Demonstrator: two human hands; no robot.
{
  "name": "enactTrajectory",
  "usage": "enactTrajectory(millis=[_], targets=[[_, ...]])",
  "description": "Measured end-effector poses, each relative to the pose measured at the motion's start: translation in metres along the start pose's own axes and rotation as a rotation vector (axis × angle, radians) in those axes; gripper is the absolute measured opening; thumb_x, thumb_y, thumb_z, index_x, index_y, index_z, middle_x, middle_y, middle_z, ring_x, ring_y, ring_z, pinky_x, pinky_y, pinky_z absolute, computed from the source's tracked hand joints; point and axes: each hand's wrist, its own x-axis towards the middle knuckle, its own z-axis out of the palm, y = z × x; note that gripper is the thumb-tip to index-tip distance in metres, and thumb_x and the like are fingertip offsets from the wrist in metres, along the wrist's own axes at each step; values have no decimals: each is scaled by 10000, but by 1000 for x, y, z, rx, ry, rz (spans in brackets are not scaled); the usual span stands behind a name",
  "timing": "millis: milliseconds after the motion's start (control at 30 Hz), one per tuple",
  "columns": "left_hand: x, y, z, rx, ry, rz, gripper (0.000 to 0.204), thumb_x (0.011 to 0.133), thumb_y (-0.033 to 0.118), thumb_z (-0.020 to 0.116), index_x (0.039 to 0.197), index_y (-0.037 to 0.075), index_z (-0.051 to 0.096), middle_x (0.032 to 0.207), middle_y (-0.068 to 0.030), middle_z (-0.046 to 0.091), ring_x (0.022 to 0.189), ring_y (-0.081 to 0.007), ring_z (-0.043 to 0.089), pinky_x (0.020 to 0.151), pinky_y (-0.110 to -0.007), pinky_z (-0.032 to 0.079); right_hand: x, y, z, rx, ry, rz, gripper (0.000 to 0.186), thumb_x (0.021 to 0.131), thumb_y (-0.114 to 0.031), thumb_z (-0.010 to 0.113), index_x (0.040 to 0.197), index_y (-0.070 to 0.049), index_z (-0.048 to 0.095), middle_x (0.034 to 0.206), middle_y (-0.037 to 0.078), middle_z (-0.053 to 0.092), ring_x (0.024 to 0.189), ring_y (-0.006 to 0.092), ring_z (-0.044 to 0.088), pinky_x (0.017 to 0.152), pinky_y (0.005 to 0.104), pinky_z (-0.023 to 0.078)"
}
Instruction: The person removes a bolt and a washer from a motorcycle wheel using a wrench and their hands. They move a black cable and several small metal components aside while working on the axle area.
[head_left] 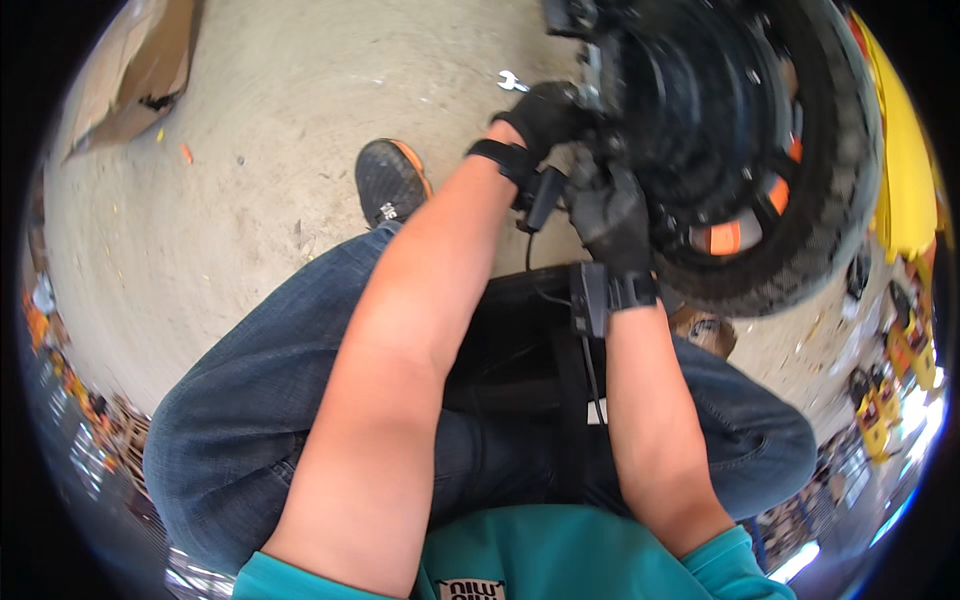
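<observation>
My left hand [552, 118], in a black glove, reaches to a metal fitting [592, 82] at the side of a large wheel's dark hub [690, 110]. Its fingers are bent against the fitting, and their tips are hidden. Just below and to the right, my right hand [612, 215], also gloved, has its fingers curled together by the hub's lower left. What they hold, if anything, is hidden. A thick black tyre [840, 180] surrounds the hub, with orange parts [725, 238] showing through the rim. An open-end wrench [510, 81] lies on the floor beside my left hand.
A torn cardboard box [140, 80] stands at the far left. Small orange and yellow bits are scattered on the concrete floor [290, 110]. Yellow panels [905, 150] rise behind the tyre at right. My shoe [390, 180] rests left of my hands. Black devices with cables are strapped to both wrists.
</observation>
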Motion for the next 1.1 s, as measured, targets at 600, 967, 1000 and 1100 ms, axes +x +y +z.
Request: enactTrajectory(millis=[600,967,1000,1100], targets=[[-13,3,-27,486,-156,223,322,841,194,608,1128,51,590,1053,-162,622,973,-312,594,833,-369,482,4,-3,19,474,98,105,183,918,-81,504,1088,-25,541,1041,98,580,906,190,558,742,303,501],[-3,22,-25,663,-210,96,260,784,228,616,958,37,645,918,-190,630,872,-358,605,753,-396,502,21,28,-27,-1044,73,-638,200,929,-86,484,1089,23,535,975,110,602,816,206,573,703,318,506],[-5,18,-25,616,-134,120,276,772,246,639,955,39,637,886,-184,634,846,-363,605,717,-395,504,28,28,-25,-1091,60,-683,196,929,-85,484,1083,23,538,972,110,602,812,206,574,700,318,506],[-12,-3,-29,631,-120,244,318,767,248,652,1004,41,612,877,-187,635,827,-371,605,683,-401,501,20,27,-2,-476,110,-450,192,915,-89,511,1068,24,541,961,111,600,812,201,575,696,307,506]])
